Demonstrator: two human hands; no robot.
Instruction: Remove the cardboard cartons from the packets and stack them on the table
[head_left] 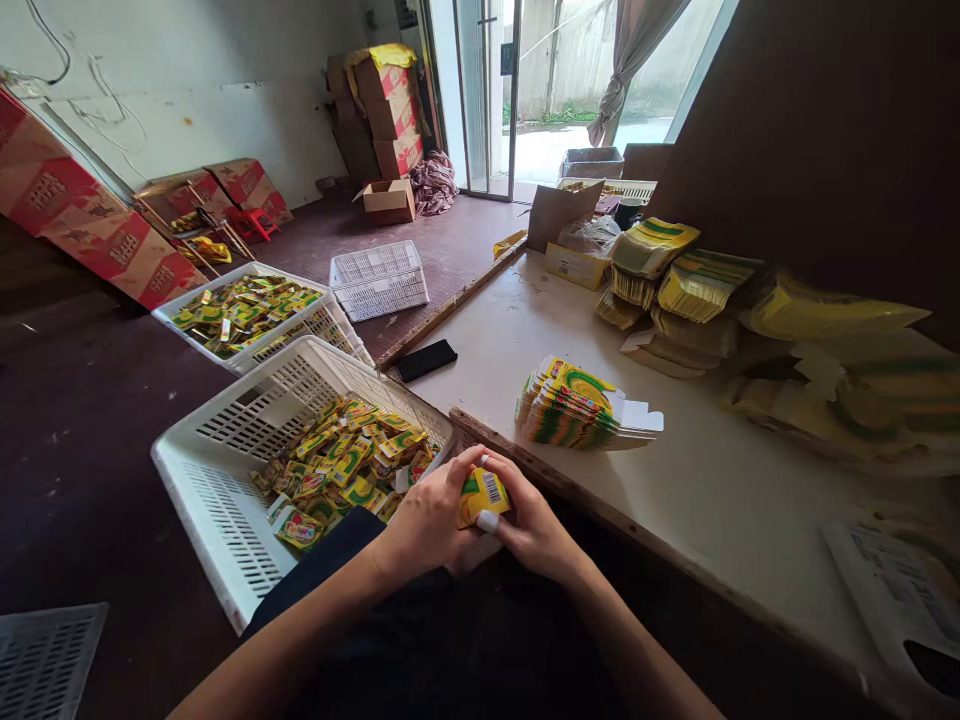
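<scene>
Both hands meet over the lap at the table edge. Left hand (427,525) and right hand (536,528) are clamped together on one small yellow carton (482,497), barcode face up, held between them. Two white crates hold loose sachets: near crate (217,480) just left of the hands, far crate (247,355) behind it. A third, empty crate (379,280) lies on the floor. One fanned stack of flat cartons (574,405) and one black phone (425,360) sit on the table (720,480).
</scene>
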